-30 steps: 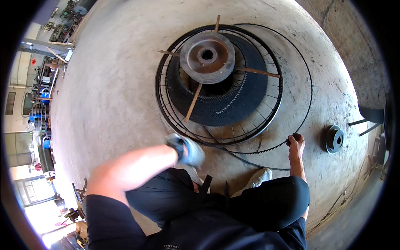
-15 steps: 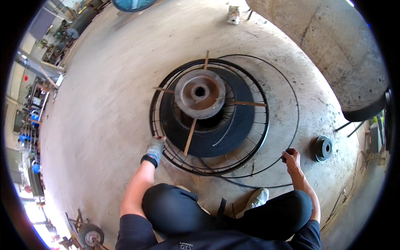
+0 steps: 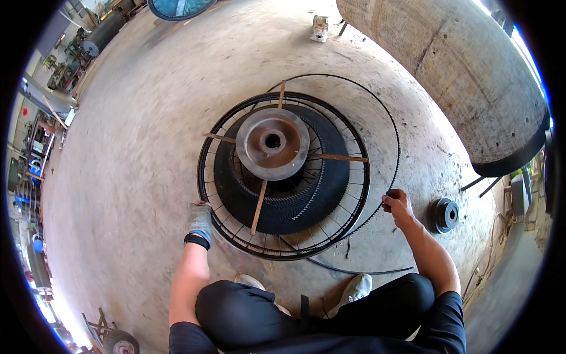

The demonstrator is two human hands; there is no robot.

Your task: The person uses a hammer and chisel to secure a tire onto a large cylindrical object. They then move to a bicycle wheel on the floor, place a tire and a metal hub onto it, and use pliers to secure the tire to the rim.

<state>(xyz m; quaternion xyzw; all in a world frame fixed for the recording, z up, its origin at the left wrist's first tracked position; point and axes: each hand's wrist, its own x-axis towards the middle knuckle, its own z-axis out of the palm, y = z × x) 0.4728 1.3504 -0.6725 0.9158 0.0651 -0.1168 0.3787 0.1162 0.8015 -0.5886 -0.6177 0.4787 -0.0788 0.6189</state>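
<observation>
My right hand (image 3: 400,206), bare, pinches a black toothed belt (image 3: 397,147) between thumb and fingers. The belt loops out to the right from a large spoked wheel (image 3: 366,177) lying flat on the floor. At the wheel's left rim is my left hand (image 3: 201,219) in a grey glove, fingers curled in against the edge; what they hold is hidden. Inside the rim lies a wide black ring (image 3: 336,183) with toothed edging. Over the middle stands a round metal pulley (image 3: 250,150) with a central hole. Thin wooden strips (image 3: 257,207) reach from it to the rim.
A dark stepped pulley (image 3: 444,215) sits right of my right hand. Beyond it rises a large grey drum (image 3: 448,82) on thin legs. A loose belt end (image 3: 377,273) lies by my shoes. A small block (image 3: 319,28) and a blue round container (image 3: 180,7) stand far off.
My right hand, still pinching the belt, has come inward toward the wheel, and the belt's right-hand loop lies closer to the rim. My left hand stays at the left rim. The view has shifted slightly.
</observation>
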